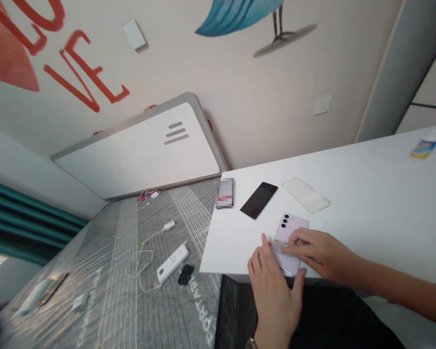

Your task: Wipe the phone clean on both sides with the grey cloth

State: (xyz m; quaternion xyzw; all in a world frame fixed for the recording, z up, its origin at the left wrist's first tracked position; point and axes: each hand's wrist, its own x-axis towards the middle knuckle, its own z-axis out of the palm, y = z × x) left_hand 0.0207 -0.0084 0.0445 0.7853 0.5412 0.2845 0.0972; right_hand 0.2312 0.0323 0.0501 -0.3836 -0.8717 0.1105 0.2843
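A lilac phone point(293, 224) lies back side up near the front edge of the white table, its camera lenses toward the far end. My left hand point(275, 286) grips its near part, fingers along the left side and thumb at the lower right corner. Pinched in my right hand point(315, 249) is a thin greyish cloth point(282, 246), pressed on the phone's back. Behind the phone lie a second phone point(259, 200) with a dark screen and a clear phone case point(306, 195).
A blurred-out card-like item point(225, 193) sits at the table's point(370, 194) left corner. A spray bottle point(429, 141) stands far right. On the plastic-covered mattress point(119, 300) at left are a white power bank point(173, 262), a small black item point(186, 275) and white cables.
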